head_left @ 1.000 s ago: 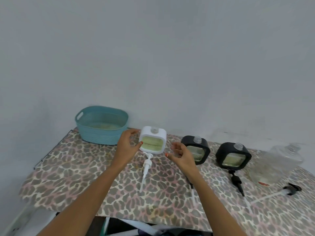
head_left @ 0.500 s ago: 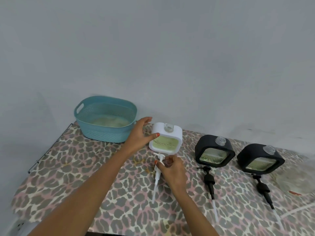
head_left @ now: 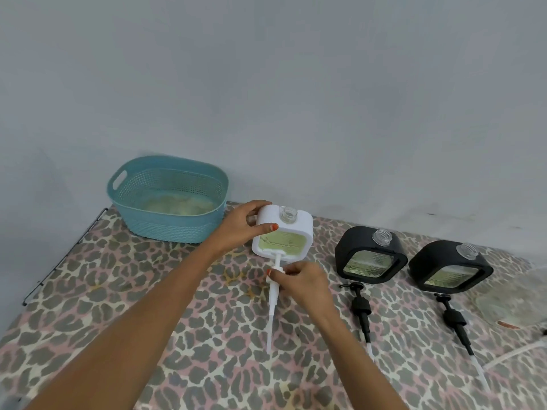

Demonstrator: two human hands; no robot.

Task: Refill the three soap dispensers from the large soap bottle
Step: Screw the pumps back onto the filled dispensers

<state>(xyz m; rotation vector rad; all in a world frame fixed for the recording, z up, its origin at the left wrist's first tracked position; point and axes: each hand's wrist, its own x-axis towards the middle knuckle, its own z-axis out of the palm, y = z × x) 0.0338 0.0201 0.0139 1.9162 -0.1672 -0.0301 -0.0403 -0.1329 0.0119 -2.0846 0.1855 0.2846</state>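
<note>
Our left hand [head_left: 241, 229] grips a square white plastic dispenser [head_left: 285, 235]; our right hand [head_left: 302, 281] pinches a slim white pump [head_left: 273, 294].
A clear bottle [head_left: 509, 297], blurred, is cut off at right.

Soft, even, dim light with faint shadows; wide-angle bending and blur toward the edges

Nothing legible anywhere, only a small red mark [head_left: 508, 324] on the large soap bottle [head_left: 515, 294], too blurred to read.
</note>
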